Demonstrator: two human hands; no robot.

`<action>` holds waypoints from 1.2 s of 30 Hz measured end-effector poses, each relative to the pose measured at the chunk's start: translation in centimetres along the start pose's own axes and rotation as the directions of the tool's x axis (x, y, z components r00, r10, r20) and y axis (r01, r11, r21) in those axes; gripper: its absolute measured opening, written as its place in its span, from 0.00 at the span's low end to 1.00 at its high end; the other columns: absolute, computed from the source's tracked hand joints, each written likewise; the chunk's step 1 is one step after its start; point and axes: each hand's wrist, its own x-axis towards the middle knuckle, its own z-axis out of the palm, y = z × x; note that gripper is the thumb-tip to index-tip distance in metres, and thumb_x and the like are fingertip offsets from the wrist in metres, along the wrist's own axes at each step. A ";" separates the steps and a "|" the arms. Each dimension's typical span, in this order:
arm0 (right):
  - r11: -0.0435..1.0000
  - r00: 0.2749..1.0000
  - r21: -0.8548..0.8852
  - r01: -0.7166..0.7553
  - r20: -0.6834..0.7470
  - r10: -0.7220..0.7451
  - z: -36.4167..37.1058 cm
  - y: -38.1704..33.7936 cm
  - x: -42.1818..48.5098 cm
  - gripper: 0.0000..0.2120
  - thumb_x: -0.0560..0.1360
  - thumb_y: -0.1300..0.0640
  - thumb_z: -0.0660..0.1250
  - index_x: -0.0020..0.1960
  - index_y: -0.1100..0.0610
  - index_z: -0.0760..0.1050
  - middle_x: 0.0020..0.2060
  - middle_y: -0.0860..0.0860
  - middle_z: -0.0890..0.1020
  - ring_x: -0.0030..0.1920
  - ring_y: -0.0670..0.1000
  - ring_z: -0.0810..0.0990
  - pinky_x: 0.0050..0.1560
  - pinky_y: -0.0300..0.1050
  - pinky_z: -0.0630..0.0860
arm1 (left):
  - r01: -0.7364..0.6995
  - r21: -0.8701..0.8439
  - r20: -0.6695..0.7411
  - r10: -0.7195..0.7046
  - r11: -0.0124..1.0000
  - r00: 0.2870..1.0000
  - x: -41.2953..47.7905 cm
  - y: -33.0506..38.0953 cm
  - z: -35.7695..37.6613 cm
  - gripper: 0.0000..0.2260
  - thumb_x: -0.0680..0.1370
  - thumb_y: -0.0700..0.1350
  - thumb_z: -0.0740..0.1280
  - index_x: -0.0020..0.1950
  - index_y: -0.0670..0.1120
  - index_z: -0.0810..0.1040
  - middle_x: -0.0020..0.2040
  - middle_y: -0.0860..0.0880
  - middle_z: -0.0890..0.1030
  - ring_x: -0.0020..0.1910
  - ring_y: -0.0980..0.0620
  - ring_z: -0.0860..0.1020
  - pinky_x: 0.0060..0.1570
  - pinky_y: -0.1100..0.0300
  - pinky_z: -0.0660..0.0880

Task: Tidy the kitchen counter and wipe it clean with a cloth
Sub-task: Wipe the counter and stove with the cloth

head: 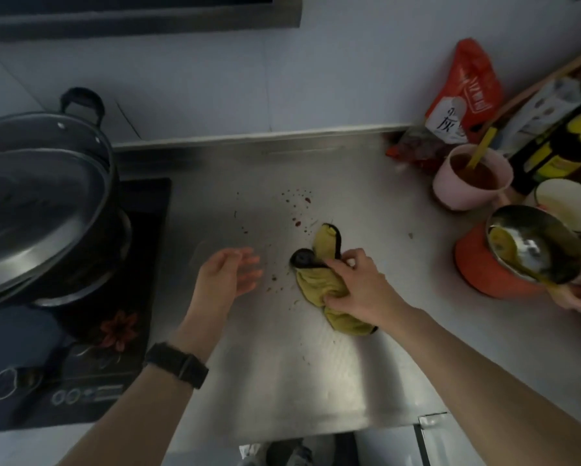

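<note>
The fingers and thumb of the right hand (356,287) are curled round a bunched yellow-green cloth (319,284) with dark edging, gripping it near its middle so that one folded end sticks out beyond the knuckles and the other trails back under the wrist. The cloth lies on the steel counter (282,381), roughly at its centre, just beside a scatter of dark red-brown specks and crumbs (299,200) that spreads away from the cloth toward the wall. The left hand (227,274) holds nothing: its fingers are straight and loosely spread, palm turned toward the cloth, blurred, and whether its edge touches the counter cannot be told. It sits just left of a few crumbs, apart from the cloth. A black wristband (176,364) circles the left wrist. Further left, a large dark pot (47,210) with a glass lid stands on a black induction cooker (63,381). Along the right side of the counter stand a pink cup (467,183) of brown liquid with a yellow-handled utensil (481,148) in it, a red bag (467,82) against the wall behind it, a dark bottle with a yellow label (558,146), and an orange bowl (491,270) with a tilted steel bowl (534,243) over it.
</note>
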 end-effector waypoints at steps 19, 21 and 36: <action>0.999 0.985 -0.040 0.023 -0.170 -0.030 3.2 -1.0 -2.2 0.23 0.72 0.37 0.47 0.63 0.33 0.71 0.69 0.38 0.69 0.65 0.54 0.66 0.64 0.58 0.59 | 0.077 -0.032 -0.013 -0.077 0.997 0.997 0.0 -1.2 2.1 0.10 0.83 0.39 0.55 0.49 0.43 0.76 0.45 0.45 0.80 0.37 0.50 0.79 0.35 0.64 0.78; 0.996 0.976 -0.047 0.079 -0.199 -0.087 3.8 -1.1 -2.8 0.17 0.74 0.42 0.55 0.60 0.33 0.74 0.68 0.38 0.70 0.64 0.53 0.67 0.64 0.58 0.62 | 0.065 -0.027 -0.027 -0.066 0.998 0.997 -0.1 -0.9 1.5 0.10 0.83 0.40 0.56 0.50 0.43 0.76 0.46 0.46 0.81 0.39 0.50 0.79 0.39 0.61 0.78; 0.995 0.934 0.090 -0.044 -0.349 0.073 6.6 -8.4 -0.4 0.14 0.72 0.50 0.66 0.57 0.41 0.77 0.58 0.43 0.77 0.58 0.52 0.72 0.54 0.49 0.66 | 0.062 -0.049 -0.052 -0.065 0.997 0.997 -0.3 0.0 -4.0 0.10 0.83 0.40 0.56 0.48 0.46 0.76 0.45 0.47 0.81 0.41 0.50 0.80 0.44 0.58 0.76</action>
